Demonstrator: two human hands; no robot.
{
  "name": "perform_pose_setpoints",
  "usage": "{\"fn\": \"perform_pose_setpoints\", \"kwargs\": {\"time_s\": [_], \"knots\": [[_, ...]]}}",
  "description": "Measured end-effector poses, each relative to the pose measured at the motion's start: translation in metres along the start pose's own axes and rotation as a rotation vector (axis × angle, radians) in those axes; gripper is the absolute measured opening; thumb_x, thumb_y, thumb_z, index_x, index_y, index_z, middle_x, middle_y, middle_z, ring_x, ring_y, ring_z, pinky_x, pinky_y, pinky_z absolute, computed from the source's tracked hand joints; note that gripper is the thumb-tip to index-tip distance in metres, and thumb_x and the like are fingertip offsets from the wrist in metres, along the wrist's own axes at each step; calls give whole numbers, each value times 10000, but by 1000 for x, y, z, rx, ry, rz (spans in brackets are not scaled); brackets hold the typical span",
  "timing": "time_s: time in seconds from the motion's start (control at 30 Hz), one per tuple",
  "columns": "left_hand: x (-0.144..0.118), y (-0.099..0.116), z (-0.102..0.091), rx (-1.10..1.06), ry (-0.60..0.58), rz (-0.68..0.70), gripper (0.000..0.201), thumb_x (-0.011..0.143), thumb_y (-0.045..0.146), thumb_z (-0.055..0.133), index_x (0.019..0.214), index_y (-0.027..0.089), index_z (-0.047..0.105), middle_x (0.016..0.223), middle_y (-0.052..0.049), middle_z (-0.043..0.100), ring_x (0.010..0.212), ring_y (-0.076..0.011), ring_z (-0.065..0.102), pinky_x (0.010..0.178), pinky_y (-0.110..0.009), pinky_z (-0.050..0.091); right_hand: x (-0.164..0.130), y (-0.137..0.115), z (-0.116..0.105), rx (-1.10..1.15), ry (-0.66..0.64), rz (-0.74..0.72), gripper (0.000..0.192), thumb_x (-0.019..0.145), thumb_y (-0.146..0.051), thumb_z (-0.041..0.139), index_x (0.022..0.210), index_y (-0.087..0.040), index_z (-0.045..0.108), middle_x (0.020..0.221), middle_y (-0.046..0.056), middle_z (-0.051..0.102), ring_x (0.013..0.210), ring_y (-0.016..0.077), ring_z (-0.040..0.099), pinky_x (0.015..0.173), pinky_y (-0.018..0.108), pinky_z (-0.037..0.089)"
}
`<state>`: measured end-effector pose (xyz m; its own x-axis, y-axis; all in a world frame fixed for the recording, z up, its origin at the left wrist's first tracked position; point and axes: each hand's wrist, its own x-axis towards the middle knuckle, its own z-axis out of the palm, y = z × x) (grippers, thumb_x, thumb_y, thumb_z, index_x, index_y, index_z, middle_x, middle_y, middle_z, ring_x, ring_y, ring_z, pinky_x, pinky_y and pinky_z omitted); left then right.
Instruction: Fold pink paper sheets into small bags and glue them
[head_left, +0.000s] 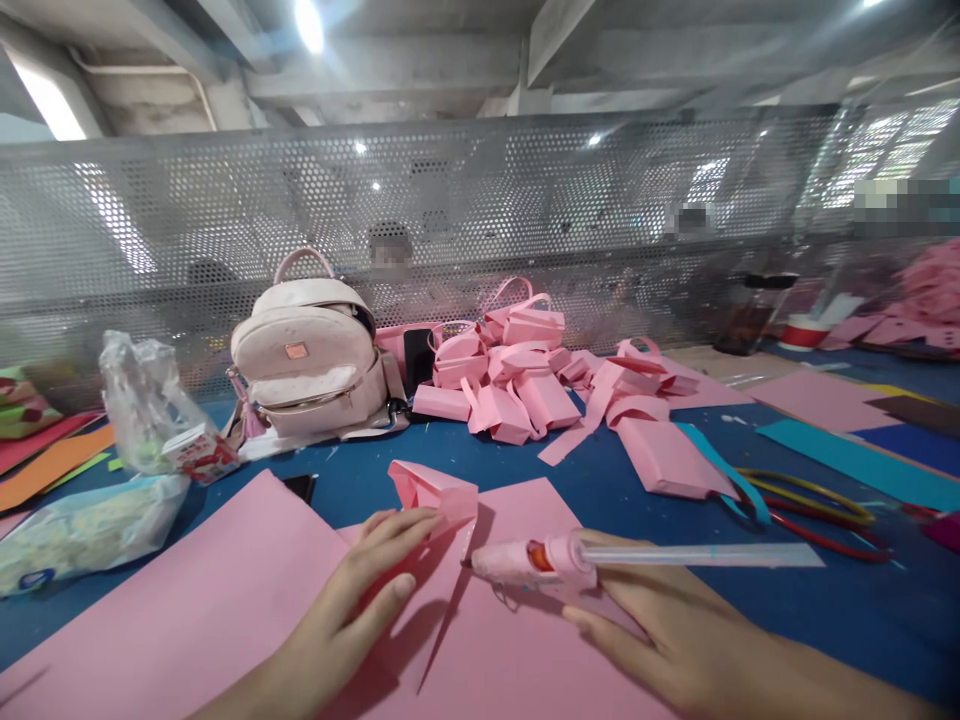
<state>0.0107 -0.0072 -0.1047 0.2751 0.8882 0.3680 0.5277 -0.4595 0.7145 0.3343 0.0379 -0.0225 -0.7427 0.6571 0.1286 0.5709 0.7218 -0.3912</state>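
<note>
The blue tabletop [862,610] carried everything, with large pink sheets [187,600] spread across its near edge from seven to five o'clock. Beyond them, at twelve o'clock, lay a heap of finished pink paper bags [517,385] with looped handles, and at eleven o'clock stood a pale backpack [311,350].

The work in hand looked like gluing a fold. The left hand [352,600] lay open, fingers flat and pressing down a folded pink paper piece [431,490] that rose just past the fingertips, near the centre of the view. The right hand [675,640] was closed around a pink glue gun [536,562], its nozzle pointing towards nine o'clock at the fold and a clear glue stick [697,555] trailing out towards three o'clock.

To do it well, I would judge that the nozzle should run along the flap's edge in a thin, even line — a heavy bead would squeeze out and mark the paper. The left fingers were best kept back from the seam until the glue was laid, then pressed on firmly while it was warm — hot glue sets quickly. Holding the piece square to the sheet beneath should keep the fold from skewing.
</note>
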Motion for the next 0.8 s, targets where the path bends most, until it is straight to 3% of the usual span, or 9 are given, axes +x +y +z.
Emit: {"fn": "perform_pose_setpoints", "kwargs": {"time_s": [0.3,0.53,0.8], "knots": [[-2,0,-1,-25,-23,-23,437,1062,369,406,1493,418,460,1603,9,444,1538,-249,295,1253,-547,196,3,6,-1,16,16,-29,430,1010,-353,464,1400,-272,626,1393,69,654,1210,281,664,1045,375,531],[-1,0,-1,-47,-6,13,438,1061,353,412,1493,400,466,1602,3,446,1538,-241,296,1256,-509,240,4,10,-2,-30,86,-55,437,1006,-328,473,1413,-253,614,1259,80,735,1153,286,698,977,373,576],[-2,-5,2,-51,5,33,442,1066,353,397,1500,417,448,1604,19,442,1527,-246,320,1271,-496,191,1,19,4,-161,177,-65,363,993,-337,481,1225,-206,728,1181,101,764,1061,293,733,954,369,587]]}}
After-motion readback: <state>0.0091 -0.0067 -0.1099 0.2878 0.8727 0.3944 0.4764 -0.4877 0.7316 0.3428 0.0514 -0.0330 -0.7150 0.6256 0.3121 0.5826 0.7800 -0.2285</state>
